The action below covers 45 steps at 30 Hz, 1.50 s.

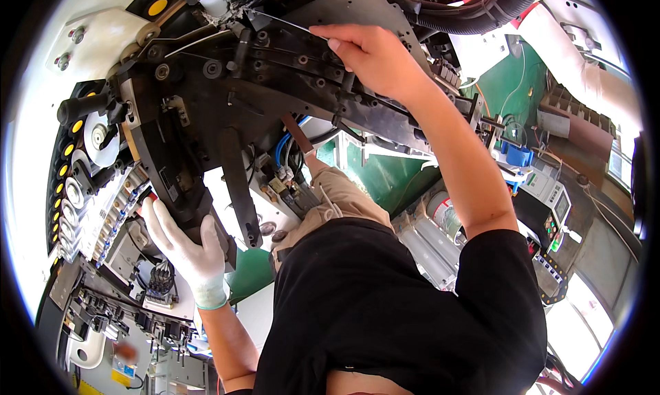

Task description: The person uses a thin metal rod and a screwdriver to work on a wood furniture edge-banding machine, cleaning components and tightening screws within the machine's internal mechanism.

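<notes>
My bare right hand (378, 59) is closed in a pinch on one end of a thin, straight metal rod (283, 21). The rod's other end reaches left to a clump of pale shreds or scraps (234, 11) at the top of a black machine assembly (275, 72). In a white glove, my left hand (192, 261) grips the lower end of a black upright machine block (168, 165), thumb on one side and fingers on the other. A black lever-like bar (237, 182) hangs to the right of that block.
A white panel with rollers and yellow-dotted dark strip (71, 149) curves along the left. Black corrugated hose (481, 17) runs across the top right. Blue tubing and cables (282, 147) hang below the assembly. A control box with a screen (546, 206) stands at the right, above green floor (388, 175).
</notes>
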### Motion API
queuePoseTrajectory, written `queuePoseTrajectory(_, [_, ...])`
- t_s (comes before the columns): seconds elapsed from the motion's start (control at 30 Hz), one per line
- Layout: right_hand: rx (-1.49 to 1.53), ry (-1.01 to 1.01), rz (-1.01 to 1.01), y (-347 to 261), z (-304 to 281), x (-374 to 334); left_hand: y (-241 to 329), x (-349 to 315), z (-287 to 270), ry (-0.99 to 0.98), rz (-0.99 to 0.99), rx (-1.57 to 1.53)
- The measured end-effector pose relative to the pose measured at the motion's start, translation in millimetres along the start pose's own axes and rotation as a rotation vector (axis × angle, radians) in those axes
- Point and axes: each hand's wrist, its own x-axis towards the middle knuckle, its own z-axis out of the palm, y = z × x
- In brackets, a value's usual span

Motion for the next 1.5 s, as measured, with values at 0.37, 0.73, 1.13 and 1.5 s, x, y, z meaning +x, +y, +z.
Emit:
queuePoseTrajectory(0.37, [0.284, -0.162, 0.048, 18, -16, 33, 2, 1, -1, -0.007, 0.012, 0.023])
queuePoseTrajectory(0.73, [0.375, -0.237, 0.117, -1, -25, 30, 1, 1, 0, 0.012, 0.028, 0.002])
queuePoseTrajectory(1.13, [0.076, -0.037, -0.035, 5, -18, 12, 0, 0, -1, -0.006, 0.022, 0.016])
queuePoseTrajectory(1.5, [0.135, -0.104, -0.127, 10, -13, 44, 2, 2, -1, 0.010, 0.041, 0.014])
